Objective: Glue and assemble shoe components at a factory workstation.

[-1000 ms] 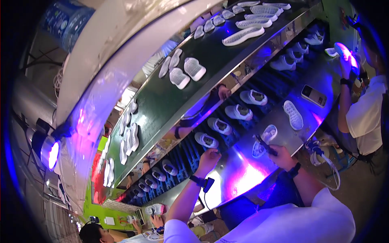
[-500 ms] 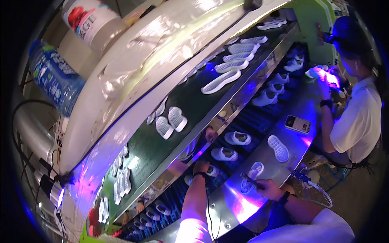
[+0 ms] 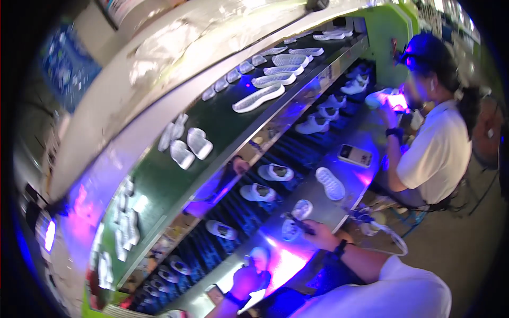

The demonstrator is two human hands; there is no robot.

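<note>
Violet light washes over a metal tabletop [image 3: 321,209], with a slatted lower conveyor [image 3: 242,213] and dark green upper belt [image 3: 159,183] beyond. My left hand [image 3: 245,282] appears to have its grip round a white shoe [image 3: 260,257], above the tabletop's glaring patch; blur hides the finger placement. My right hand [image 3: 321,236] clasps a dark tool [image 3: 301,223] that crosses a pale sole [image 3: 290,231]. I judge the work partway: one shoe is in hand, while the soles lie loose and other shoes stand on the conveyor. I count two soles on the tabletop, one phone-like device [image 3: 355,155], and three shoes mid-conveyor; those toward both ends blur past sure counting. One co-worker [image 3: 435,153] at right holds a brightly lit shoe [image 3: 396,101].
</note>
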